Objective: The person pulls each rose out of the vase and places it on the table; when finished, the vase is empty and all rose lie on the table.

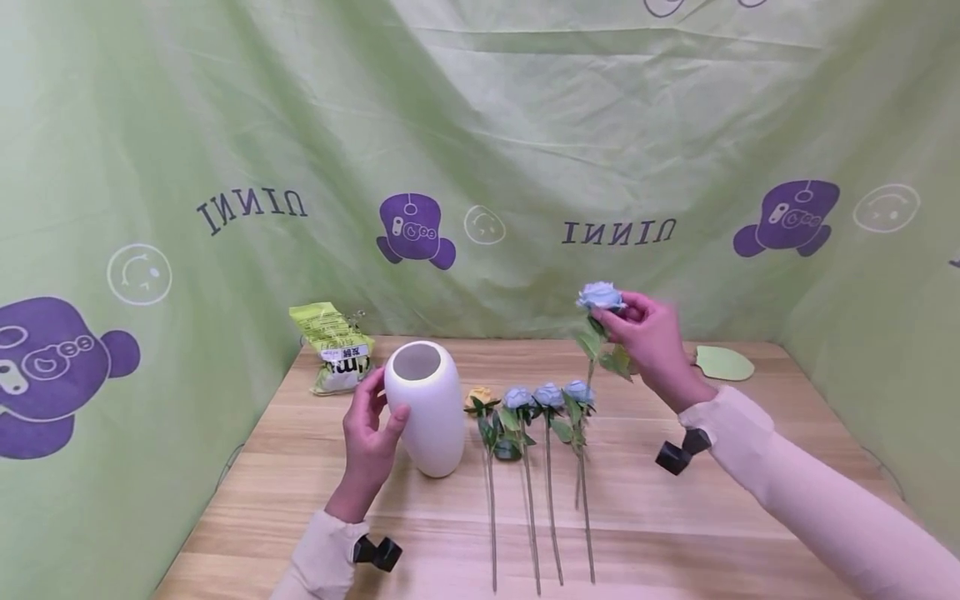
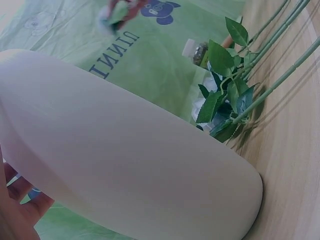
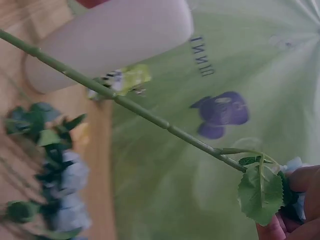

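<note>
A tall white vase point(image 1: 433, 421) stands upright on the wooden table, its round mouth uppermost. My left hand point(image 1: 371, 433) grips its side near the top, thumb in front; in the left wrist view, the vase point(image 2: 135, 155) covers most of that hand. Up to the right, my right hand point(image 1: 648, 337) pinches a light blue rose point(image 1: 598, 297) just under its bloom. Its leafy green stem point(image 3: 145, 114) hangs down toward the table. Beside the vase lie an orange rose point(image 1: 481, 397) and three blue roses point(image 1: 549, 396), blooms away from me and stems pointing toward me.
A yellow-green printed bag point(image 1: 333, 354) stands at the table's back left. A pale green flat piece point(image 1: 724, 363) lies at the back right. Behind the table point(image 1: 675, 533) hangs a green printed curtain point(image 1: 525, 150). A small white-capped bottle point(image 2: 197, 52) shows beyond the roses.
</note>
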